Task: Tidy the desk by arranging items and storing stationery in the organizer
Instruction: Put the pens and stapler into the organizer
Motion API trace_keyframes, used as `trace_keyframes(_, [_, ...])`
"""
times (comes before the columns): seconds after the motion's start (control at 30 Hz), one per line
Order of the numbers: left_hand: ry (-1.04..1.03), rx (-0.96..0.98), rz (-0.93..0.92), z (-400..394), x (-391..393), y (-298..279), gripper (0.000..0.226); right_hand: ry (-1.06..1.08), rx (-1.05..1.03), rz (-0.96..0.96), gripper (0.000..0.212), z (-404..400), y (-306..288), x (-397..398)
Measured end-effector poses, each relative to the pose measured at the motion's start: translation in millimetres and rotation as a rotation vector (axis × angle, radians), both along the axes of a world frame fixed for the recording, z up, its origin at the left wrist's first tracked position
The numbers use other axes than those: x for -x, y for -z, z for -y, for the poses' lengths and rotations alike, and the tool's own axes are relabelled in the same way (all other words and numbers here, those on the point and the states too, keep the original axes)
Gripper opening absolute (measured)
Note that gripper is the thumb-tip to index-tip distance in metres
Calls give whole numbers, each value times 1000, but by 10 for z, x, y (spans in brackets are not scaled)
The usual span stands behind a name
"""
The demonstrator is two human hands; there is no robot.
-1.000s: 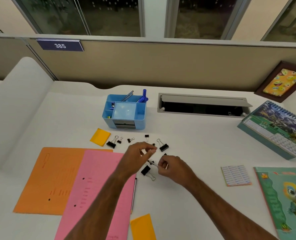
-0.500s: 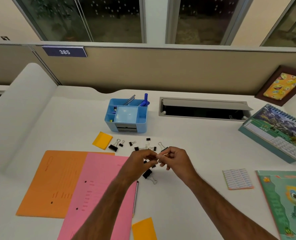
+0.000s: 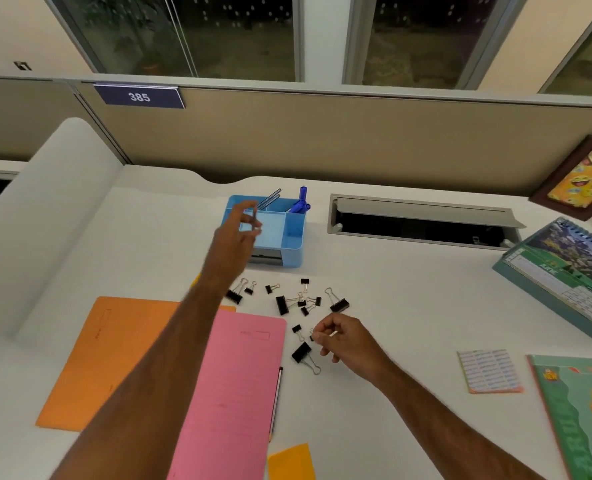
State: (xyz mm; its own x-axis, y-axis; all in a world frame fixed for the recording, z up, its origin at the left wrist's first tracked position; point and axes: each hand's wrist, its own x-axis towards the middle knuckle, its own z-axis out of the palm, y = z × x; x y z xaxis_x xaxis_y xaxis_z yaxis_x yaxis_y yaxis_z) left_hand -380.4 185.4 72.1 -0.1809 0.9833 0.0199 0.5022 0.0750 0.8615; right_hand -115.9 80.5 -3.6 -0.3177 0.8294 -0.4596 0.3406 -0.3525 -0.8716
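Black binder clips (image 3: 299, 303) lie scattered on the white desk (image 3: 409, 306) between me and the blue organizer (image 3: 287, 237), which stands at the back holding pens (image 3: 301, 202). The pink folder (image 3: 232, 393) overlaps the orange folder (image 3: 114, 358) under my left forearm. My left hand (image 3: 235, 233) is stretched over the organizer's left side, fingertips pinched; blur hides whether they hold anything. My right hand (image 3: 343, 341) rests low among the clips, pinching a small pale object.
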Motion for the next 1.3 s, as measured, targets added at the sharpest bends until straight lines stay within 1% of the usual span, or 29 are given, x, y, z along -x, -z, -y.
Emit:
trace_keyframes(0.03, [-30, -17, 14, -112, 72, -40, 40, -32, 3, 16, 8, 29, 39, 22])
trace_keyframes(0.13, [-95, -72, -11, -426, 218, -97, 18, -131, -7, 51, 7, 117, 152, 88])
trace_keyframes(0.2, [-103, -121, -32, -604, 242, -114, 13, -183, -10, 70, 8, 161, 205, 131])
trace_keyframes(0.27, [-101, -150, -80, -759, 243, -103, 14, -220, -7, 89, 9, 182, 243, 167])
trace_keyframes(0.4, [-83, -139, -234, -980, 244, 26, 15, -242, -3, 115, 9, 158, 303, 176])
trace_keyframes(0.57, [-42, -45, -421, -1101, 265, 268, 22, -231, 10, 123, 9, 105, 369, 92])
trace_keyframes(0.73, [-27, 14, -518, -1064, 265, 398, 33, -246, 21, 109, 10, 84, 413, 29])
trace_keyframes(0.83, [-64, 19, -479, -960, 246, 436, 38, -287, 0, 143, 10, 105, 434, 49])
trace_keyframes(0.9, [-92, -11, -442, -868, 222, 463, 37, -352, -33, 160, 9, 128, 403, 88])
trace_keyframes(0.97, [-110, -58, -401, -729, 186, 490, 36, -453, -36, 147, 13, 175, 381, 155])
trace_keyframes(1.03, [-123, -115, -399, -553, 129, 504, 36, -581, -53, 156, 21, 228, 369, 242])
trace_keyframes(1.17, [-154, -144, -401, -188, -34, 523, 37, -816, -234, 266, 42, 324, 433, 390])
trace_keyframes(1.3, [-149, -130, -353, 164, -104, 592, 44, -881, -349, 362, 44, 415, 456, 447])
